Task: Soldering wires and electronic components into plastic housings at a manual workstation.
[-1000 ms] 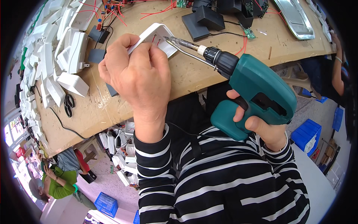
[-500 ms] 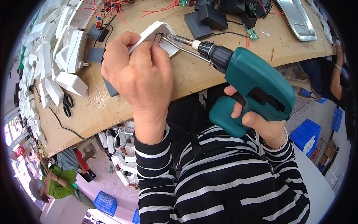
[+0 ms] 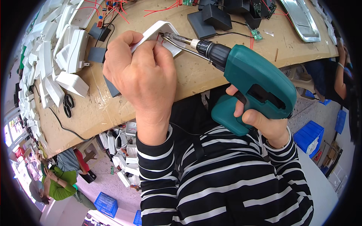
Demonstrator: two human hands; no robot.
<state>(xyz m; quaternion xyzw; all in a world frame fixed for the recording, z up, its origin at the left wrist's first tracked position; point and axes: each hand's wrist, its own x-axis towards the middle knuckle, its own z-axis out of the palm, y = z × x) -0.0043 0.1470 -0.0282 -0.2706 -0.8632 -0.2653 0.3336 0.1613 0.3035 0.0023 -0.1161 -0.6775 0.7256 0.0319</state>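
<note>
The left hand (image 3: 141,71) is closed around a white plastic casing (image 3: 160,32), holding it down on the wooden workbench (image 3: 196,73); the fingers wrap over its near edge, so most of the casing is hidden under the hand and only its far, rounded corner shows beyond the knuckles. The right hand (image 3: 260,120) is clamped on the grip of a teal cordless screwdriver (image 3: 256,86), with one finger lying at the trigger. The important relation is the line of the tool: its long axis runs from the right hand up and to the left, and the thin bit (image 3: 177,37) ends at the casing just past the left fingertips, so it seems to touch the part (the exact contact point is too small to tell). The casing therefore lies ahead and left of the right hand and directly under the left one, which is much nearer to it. A thin metal wire or rod (image 3: 184,48) lies just beside the bit, almost parallel. Further left of the left hand there is a heap of similar white casings (image 3: 49,64) and small black scissors (image 3: 68,105); beyond the bit, black boxes (image 3: 211,19) and red wires (image 3: 166,7) lie on the bench.
</note>
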